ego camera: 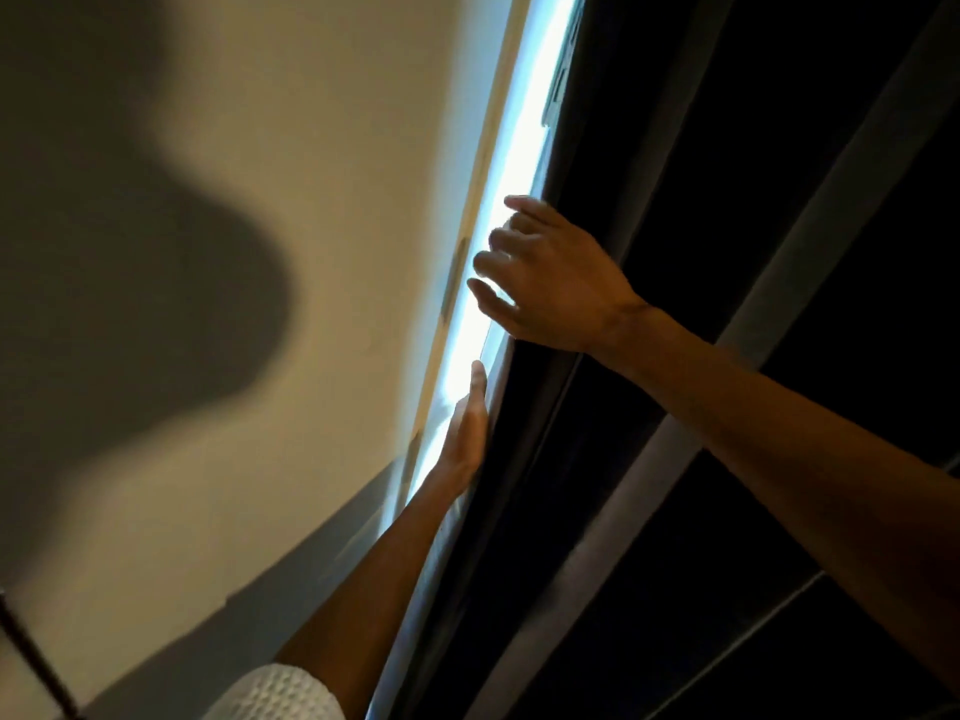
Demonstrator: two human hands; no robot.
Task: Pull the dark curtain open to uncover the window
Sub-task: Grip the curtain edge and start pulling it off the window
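Observation:
The dark curtain (pixel 691 210) hangs in heavy folds over the right half of the tilted view. A narrow bright strip of window (pixel 524 122) shows along its left edge. My left hand (pixel 465 433) reaches up along that edge: the thumb lies on the front of the fabric and the fingers are hidden behind it. Higher up, my right hand (pixel 550 283) rests at the same edge. Its fingers are spread and slightly curled in front of the bright strip, with nothing closed in them.
A beige wall (pixel 322 148) fills the left side and carries a large soft shadow. A pale window frame (pixel 470 210) runs between wall and glass. A white textured sleeve (pixel 280 693) shows at the bottom, and a thin dark rod (pixel 31 662) at the bottom left.

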